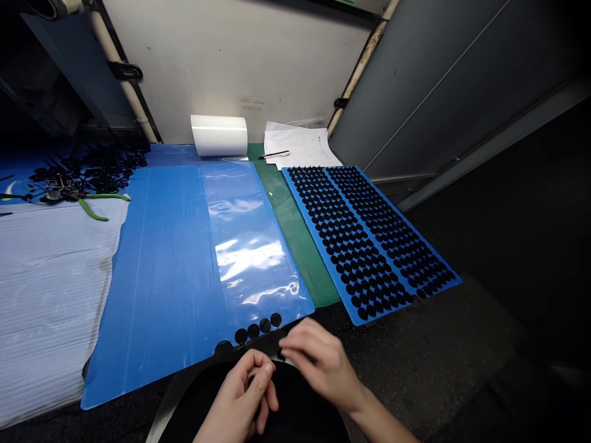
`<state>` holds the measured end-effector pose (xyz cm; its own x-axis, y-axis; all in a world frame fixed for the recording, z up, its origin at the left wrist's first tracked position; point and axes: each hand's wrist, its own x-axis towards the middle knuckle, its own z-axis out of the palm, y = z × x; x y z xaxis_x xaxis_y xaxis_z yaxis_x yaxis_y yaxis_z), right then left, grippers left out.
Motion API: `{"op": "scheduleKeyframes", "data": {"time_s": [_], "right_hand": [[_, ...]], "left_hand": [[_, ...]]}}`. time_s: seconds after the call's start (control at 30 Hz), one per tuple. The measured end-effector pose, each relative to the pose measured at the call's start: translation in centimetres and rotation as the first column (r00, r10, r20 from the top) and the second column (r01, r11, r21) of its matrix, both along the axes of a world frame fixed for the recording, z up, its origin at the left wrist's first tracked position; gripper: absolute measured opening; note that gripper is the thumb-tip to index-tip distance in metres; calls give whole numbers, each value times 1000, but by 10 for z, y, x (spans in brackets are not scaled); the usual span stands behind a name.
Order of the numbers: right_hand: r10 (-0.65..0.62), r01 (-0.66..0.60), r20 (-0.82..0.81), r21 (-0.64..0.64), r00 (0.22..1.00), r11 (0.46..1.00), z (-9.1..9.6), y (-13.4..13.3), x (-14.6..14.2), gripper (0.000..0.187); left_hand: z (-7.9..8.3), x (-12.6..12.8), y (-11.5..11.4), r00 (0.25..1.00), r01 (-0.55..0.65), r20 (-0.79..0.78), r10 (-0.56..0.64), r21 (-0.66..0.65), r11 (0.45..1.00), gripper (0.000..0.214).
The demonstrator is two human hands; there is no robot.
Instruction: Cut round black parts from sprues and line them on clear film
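My left hand [249, 394] is in front of the blue sheet's near edge, fingers curled and thumb bent over them; whatever lies inside is hidden. To its right, my right hand [321, 363] pinches a small black disc [281, 354] at its fingertips, only partly visible. Just beyond both hands, a short row of black discs [253, 331] lies along the near edge of the blue sheet [166, 264]. Clear glossy film [249, 246] covers the right part of that sheet.
On the right, a blue board [344, 289] carries many rows of black discs. Green-handled pliers [95, 206] and piled black plastic pieces [96, 169] are at the left, near a white corrugated stack [50, 295]. A white roll [220, 136], papers [300, 144] and a pen [274, 155] stand behind.
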<state>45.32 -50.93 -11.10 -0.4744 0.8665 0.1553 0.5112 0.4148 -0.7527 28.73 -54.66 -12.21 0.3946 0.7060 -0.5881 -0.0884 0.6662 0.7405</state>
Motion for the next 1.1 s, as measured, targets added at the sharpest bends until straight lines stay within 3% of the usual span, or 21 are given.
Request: {"op": "scheduleKeyframes", "data": {"time_s": [0.1, 0.2, 0.3, 0.5, 0.73, 0.83, 0.9, 1.03, 1.1], "right_hand": [[-178, 172, 77, 80, 981, 982, -9, 19, 5, 11], [-194, 176, 185, 108, 964, 979, -13, 33, 7, 9], [-171, 153, 250, 91, 953, 984, -13, 37, 6, 9], [-136, 121, 295, 72, 946, 990, -11, 39, 6, 11], [-131, 111, 324, 80, 937, 991, -11, 39, 6, 8], [-142, 116, 344, 94, 928, 989, -12, 38, 5, 7], [-153, 126, 355, 97, 922, 987, -13, 39, 4, 9], [-175, 151, 328, 96, 929, 984, -11, 35, 4, 20], [-195, 175, 244, 103, 950, 979, -7, 27, 4, 19]], "left_hand": [[-9, 0, -6, 982, -45, 180, 57, -67, 997, 22], [-18, 0, -12, 952, -30, 301, 53, -81, 996, 23], [-13, -2, -12, 959, 22, 283, -5, -56, 998, 21], [15, -7, 1, 990, 89, 108, -87, -17, 996, 18], [9, -10, 0, 983, 140, 121, -137, -12, 990, 24], [3, -9, -1, 976, 101, 199, -89, -54, 993, 24], [-1, -7, 0, 959, 31, 284, 6, -126, 992, 25], [-6, -4, 2, 919, -123, 308, 244, -365, 923, 20], [-7, -4, 2, 883, -142, 358, 304, -414, 899, 15]]}}
